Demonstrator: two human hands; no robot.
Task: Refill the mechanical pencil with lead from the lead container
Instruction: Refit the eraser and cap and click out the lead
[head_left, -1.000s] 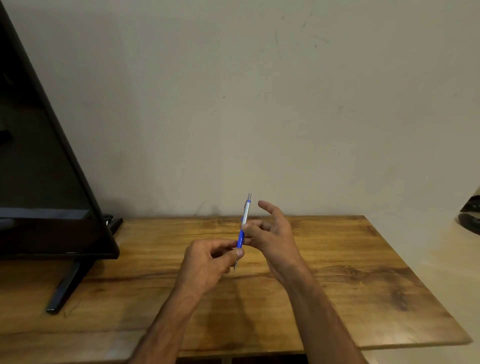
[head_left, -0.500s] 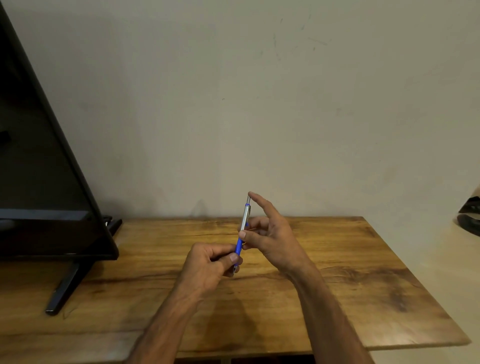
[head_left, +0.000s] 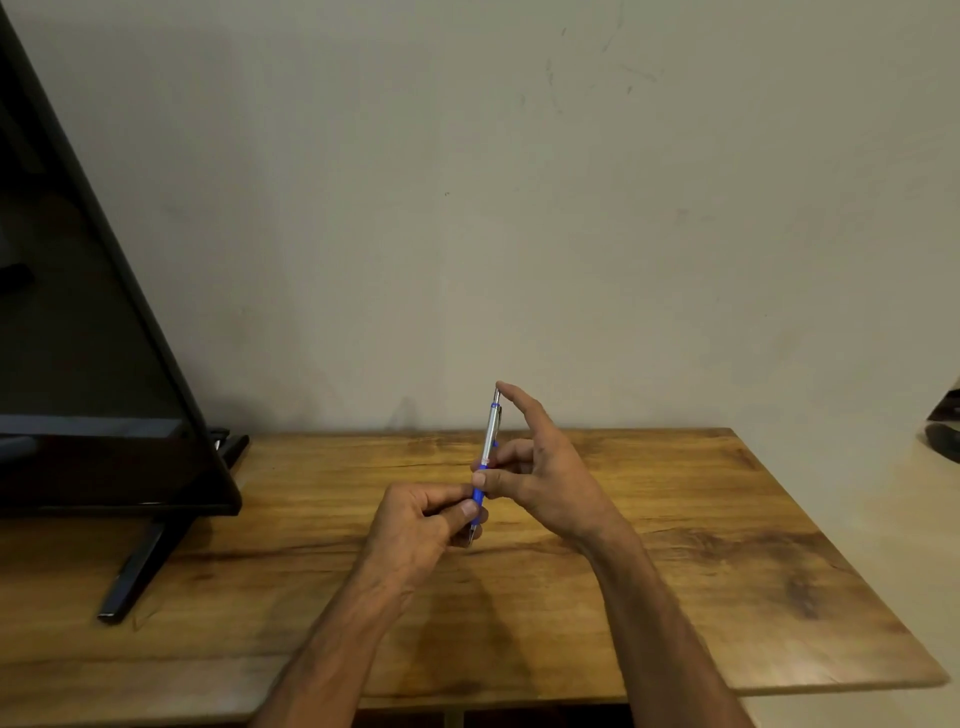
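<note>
From the head camera, the pencil (head_left: 487, 447) is sitting in mid-air above the middle of the wooden table (head_left: 701, 545), not touching it. It's standing nearly upright and leaning a bit to the right at the top, silver half up and blue half down.

The left hand (head_left: 415, 525) is gripping the blue lower part, with the fingers curled round it and the thumb pressing on the front. The very tip of the pencil is poking out just below that fist.

The right hand (head_left: 545, 478) is pinching the barrel between thumb and a curled finger, right about where silver is meeting blue. Its index finger (head_left: 519, 408) is stretching straight up along the pencil, and the fingertip is resting on the top end. So both hands are holding the same pencil, left below, right above, nearly touching each other.

A black TV (head_left: 78, 364) is standing on the left side of the table, one slanted leg (head_left: 137, 571) planted on the wood. A plain wall (head_left: 519, 208) is filling the background. Something dark (head_left: 945, 431) is peeking in at the right edge, can't tell what.
</note>
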